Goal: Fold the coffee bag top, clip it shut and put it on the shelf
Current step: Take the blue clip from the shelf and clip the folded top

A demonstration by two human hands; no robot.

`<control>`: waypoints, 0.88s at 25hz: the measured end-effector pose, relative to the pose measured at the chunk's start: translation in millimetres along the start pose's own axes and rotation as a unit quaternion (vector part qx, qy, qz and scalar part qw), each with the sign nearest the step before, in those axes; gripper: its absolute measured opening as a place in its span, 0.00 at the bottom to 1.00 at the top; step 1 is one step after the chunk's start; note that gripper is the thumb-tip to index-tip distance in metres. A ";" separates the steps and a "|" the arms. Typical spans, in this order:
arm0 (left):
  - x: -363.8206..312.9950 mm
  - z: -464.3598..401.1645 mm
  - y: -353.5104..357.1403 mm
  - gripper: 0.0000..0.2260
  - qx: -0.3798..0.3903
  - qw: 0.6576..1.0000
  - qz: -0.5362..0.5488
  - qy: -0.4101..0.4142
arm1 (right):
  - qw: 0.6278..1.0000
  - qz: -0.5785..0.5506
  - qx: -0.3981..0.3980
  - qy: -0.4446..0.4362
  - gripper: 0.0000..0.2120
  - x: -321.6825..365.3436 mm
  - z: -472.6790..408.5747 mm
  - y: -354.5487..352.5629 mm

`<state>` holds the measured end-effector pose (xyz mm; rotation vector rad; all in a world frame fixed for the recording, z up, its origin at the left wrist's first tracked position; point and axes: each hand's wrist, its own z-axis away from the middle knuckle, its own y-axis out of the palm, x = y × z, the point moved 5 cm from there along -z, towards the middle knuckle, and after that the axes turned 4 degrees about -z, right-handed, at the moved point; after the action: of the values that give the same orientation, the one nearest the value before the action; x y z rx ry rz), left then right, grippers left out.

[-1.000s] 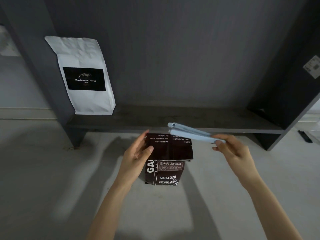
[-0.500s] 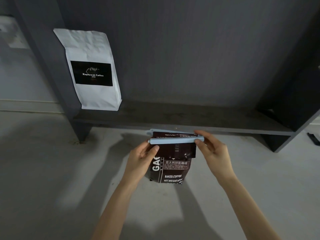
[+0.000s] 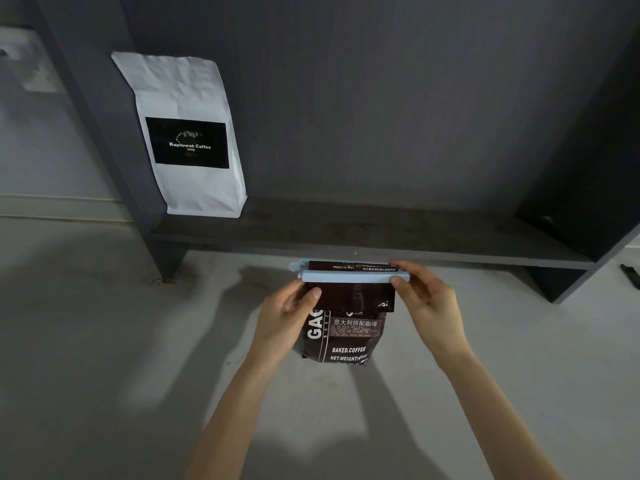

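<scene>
Grey floor [image 3: 104, 341] stretches under me, and beyond it a dark shelf [image 3: 346, 237] runs left to right against a dark back panel. On the shelf's far left a white bag [image 3: 187, 133] with a black label stands upright, leaning on the side panel.

Near me, just in front of the shelf edge, the coffee bag [image 3: 346, 337] stands on the floor with its top folded over. A pale blue clip [image 3: 349, 276] lies across the fold, its two bars on either side of the folded flap; I cannot tell if it is latched. My left hand [image 3: 287, 317] grips the bag's left edge just below the clip, thumb on the front. My right hand [image 3: 429, 306] pinches the clip's right end between thumb and fingers.

A small black object [image 3: 630, 275] lies on the floor at the far right.
</scene>
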<state>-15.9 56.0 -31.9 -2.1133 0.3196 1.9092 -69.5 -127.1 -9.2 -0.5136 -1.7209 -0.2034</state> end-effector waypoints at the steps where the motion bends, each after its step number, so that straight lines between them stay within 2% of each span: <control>1: -0.4 0.2 0.2 0.12 0.000 1.000 0.009 0.000 | 1.000 -0.001 0.000 0.000 0.15 0.4 0.3 0.0; 4: -1.9 1.0 0.5 0.12 0.007 1.000 0.023 -0.002 | 1.000 -0.015 0.000 -0.002 0.15 2.4 2.5 0.9; 8: -4.2 -2.2 -6.7 0.19 -0.012 0.999 0.049 0.004 | 1.000 -0.012 -0.012 0.000 0.15 1.9 4.9 -0.3; 11: -4.2 -4.4 -9.7 0.14 -0.020 0.999 0.049 -0.001 | 1.000 -0.016 -0.016 0.006 0.15 1.8 6.5 0.3; 16: 1.8 -7.7 -9.7 0.13 -0.007 0.999 0.046 -0.019 | 0.999 -0.047 -0.014 0.012 0.13 3.8 9.2 0.1; 19: 3.9 -7.6 -8.3 0.19 0.005 0.998 0.063 -0.022 | 0.999 -0.049 -0.006 0.020 0.13 4.3 10.5 0.3; 22: 4.6 -7.5 -6.4 0.10 -0.017 0.997 0.078 -0.026 | 1.000 0.003 0.006 0.024 0.13 4.4 11.8 -1.9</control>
<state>-6.2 59.5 -35.5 -2.1126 0.4564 2.0648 -81.5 -122.9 -7.3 -0.5013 -1.6721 -0.2004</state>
